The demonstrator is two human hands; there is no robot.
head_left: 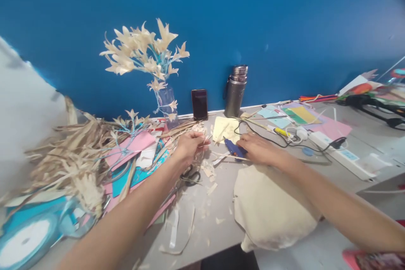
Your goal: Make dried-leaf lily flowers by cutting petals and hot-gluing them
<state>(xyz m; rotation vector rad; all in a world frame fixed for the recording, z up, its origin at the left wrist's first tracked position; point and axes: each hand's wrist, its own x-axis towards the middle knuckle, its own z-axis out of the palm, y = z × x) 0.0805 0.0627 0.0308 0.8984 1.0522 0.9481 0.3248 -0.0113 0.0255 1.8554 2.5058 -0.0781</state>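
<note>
As the head view showed, the left hand (pixel 191 147) was pinched narrow over the surface (pixel 221 202), on a thin piece (pixel 205 144) too blurred to name. Right of it, the right hand (pixel 255 147) touched the back of the glue gun (pixel 233 147), by the yellow paper's (pixel 221 126) near edge; whether it gripped, one could not tell. Husks (pixel 63 152) lay heaped at left, scissors (pixel 198 178) just nearer than the left hand, a cream cloth (pixel 272 206) near right. Flowers (pixel 145 50) rose from a vase (pixel 167 99) at far left.

Brightly lit, slightly blurred, stretched toward edges
</note>
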